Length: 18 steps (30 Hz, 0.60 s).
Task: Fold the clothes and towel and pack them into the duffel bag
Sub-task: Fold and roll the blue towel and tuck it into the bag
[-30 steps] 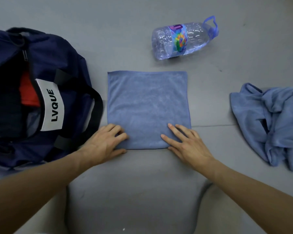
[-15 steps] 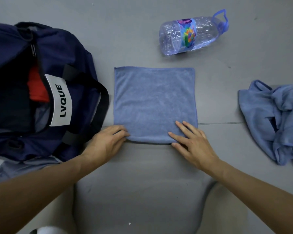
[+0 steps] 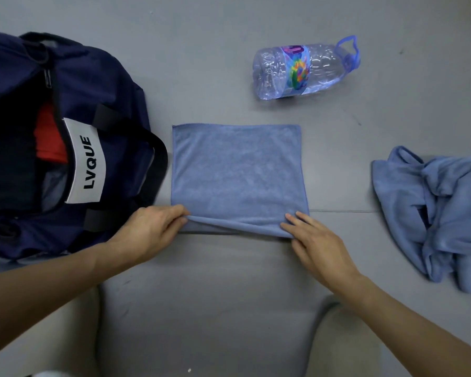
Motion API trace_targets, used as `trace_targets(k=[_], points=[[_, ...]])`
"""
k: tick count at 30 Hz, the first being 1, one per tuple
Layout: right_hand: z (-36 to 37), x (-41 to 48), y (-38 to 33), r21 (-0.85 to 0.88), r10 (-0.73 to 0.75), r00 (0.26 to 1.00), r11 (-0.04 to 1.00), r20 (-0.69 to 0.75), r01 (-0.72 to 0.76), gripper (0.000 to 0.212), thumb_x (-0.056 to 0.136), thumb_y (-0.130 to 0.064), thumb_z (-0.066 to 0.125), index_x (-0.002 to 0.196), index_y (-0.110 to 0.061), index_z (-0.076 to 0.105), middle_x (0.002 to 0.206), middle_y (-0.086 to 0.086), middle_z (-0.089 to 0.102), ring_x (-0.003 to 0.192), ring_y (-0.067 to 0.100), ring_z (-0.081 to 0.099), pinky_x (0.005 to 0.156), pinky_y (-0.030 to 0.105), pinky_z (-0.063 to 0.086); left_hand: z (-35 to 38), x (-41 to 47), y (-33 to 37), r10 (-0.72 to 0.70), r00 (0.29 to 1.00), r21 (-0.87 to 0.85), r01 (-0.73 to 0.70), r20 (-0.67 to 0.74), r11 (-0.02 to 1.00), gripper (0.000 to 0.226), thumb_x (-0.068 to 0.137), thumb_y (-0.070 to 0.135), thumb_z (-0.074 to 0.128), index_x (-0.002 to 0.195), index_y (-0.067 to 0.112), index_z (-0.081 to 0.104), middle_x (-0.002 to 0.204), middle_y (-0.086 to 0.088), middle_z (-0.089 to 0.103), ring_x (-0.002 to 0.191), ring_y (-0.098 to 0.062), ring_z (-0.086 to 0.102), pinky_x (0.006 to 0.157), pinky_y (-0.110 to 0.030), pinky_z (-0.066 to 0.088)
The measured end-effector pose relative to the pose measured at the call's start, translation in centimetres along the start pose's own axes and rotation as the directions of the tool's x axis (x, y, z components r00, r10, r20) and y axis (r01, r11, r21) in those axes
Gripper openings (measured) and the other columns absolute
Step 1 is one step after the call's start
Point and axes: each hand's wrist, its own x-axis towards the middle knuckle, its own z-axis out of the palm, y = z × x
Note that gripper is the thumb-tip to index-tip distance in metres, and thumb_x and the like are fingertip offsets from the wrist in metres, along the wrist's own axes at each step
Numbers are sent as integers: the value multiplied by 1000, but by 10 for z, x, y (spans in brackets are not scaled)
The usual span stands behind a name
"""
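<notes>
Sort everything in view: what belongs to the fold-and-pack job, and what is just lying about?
Job: flat towel, pinched at its near corners by the left hand and right hand; crumpled blue cloth, not yet folded; duffel bag, open, red garment inside.
Lying about: water bottle, on its side beyond the towel.

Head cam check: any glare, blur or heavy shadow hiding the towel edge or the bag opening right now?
Head view: light is even and soft, no glare on the towel; its near edge, pinched by the left hand and right hand, is sharp, with a thin shadow beneath; the duffel bag interior is dark; small highlights on the bottle; wide-angle bending at the frame edges.
</notes>
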Motion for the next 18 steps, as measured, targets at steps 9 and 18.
trace_targets(k=[9,18], points=[[-54,6,-16,418,211,933,849,292,-323,13,94,-42,62,83,-36,67,67,-7,61,63,8,55,65,33,46,-26,-11,-1,-99,995,-113,99,3,989,24,92,45,46,95,30,64,69,12,60,62,-5,56,60,-30,45],[-66,82,6,501,420,905,768,76,-398,15,91,-42,62,86,-31,70,79,-5,69,79,21,64,73,39,50,-57,68,2,-121,983,-92,108,-141,990,10,99,27,56,97,25,66,69,15,57,67,-6,56,62,-30,37]])
